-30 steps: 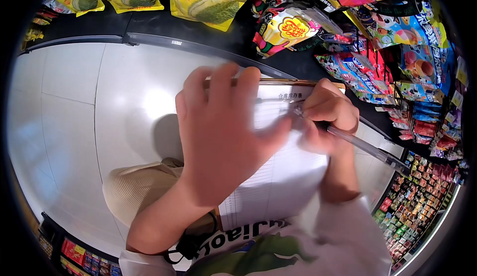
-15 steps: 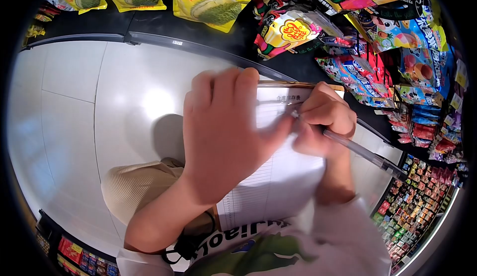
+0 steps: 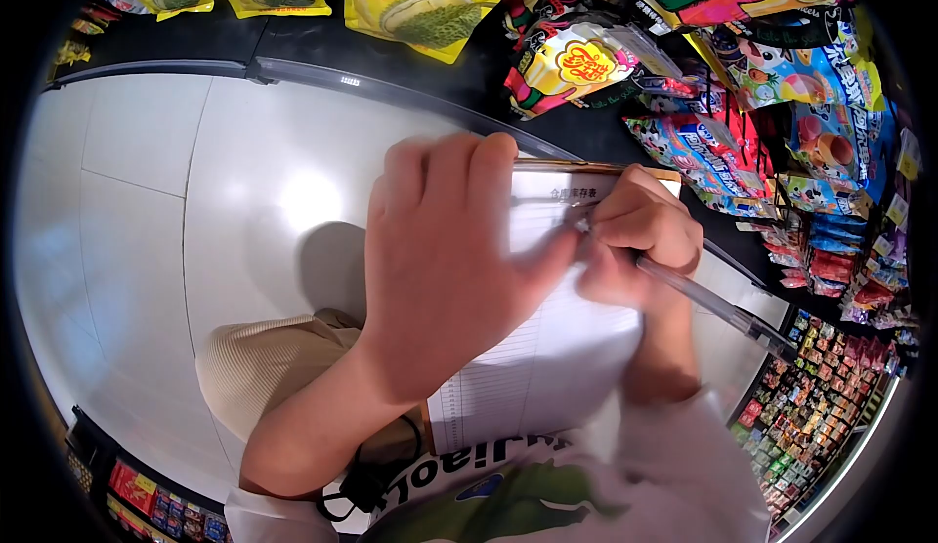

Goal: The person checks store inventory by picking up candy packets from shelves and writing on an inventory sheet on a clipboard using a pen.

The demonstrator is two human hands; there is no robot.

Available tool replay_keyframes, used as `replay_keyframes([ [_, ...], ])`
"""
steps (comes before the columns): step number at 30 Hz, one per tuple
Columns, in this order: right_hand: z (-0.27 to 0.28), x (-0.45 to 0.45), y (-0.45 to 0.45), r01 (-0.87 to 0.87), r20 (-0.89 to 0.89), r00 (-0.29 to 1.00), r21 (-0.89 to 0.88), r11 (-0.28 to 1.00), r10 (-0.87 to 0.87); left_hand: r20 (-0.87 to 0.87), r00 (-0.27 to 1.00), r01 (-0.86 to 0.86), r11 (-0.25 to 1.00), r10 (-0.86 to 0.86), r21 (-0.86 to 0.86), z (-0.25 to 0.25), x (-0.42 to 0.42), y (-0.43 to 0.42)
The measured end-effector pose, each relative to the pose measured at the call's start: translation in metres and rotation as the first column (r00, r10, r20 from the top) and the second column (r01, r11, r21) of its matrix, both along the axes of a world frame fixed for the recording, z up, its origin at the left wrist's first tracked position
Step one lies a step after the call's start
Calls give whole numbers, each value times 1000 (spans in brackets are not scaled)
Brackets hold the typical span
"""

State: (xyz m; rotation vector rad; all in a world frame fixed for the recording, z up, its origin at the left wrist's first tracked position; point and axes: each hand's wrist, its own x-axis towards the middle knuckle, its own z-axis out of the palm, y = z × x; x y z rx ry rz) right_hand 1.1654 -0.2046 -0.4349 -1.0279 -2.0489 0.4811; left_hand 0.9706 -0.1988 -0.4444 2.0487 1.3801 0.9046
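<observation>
A clipboard [image 3: 567, 165] with a printed, lined sheet [image 3: 532, 357] is held in front of my body. My left hand [image 3: 445, 250] grips its left side, with the fingers bent at the far edge and the thumb stretched across the page toward the pen tip. The undersides of those fingers are hidden. In my right hand [image 3: 640, 226] is a clear-barrelled pen [image 3: 708, 299], its back end sloping down to the right. That hand rests over the upper right of the sheet, and its fingers partly hide the tip. Small Chinese heading characters show above the thumb.
Yellow durian candy bags [image 3: 430, 6] lie along the dark shelf [image 3: 322, 43] ahead. Chupa Chups bags [image 3: 576, 62] and blue candy bags [image 3: 703, 157] hang at the right. Packed racks [image 3: 816, 396] stand lower right. Pale floor tiles [image 3: 127, 250] spread left, beside a beige-clad knee [image 3: 259, 367].
The view has shifted very slightly. Both hands, the clipboard and the pen keep almost the same positions and grips.
</observation>
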Motion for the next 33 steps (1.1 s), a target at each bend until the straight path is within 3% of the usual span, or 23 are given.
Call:
replay_keyframes([
  [33,-2,1,0,3,17,1000,1,1000,-3,-10,1000,-2,1000,2,-12,1,1,0],
])
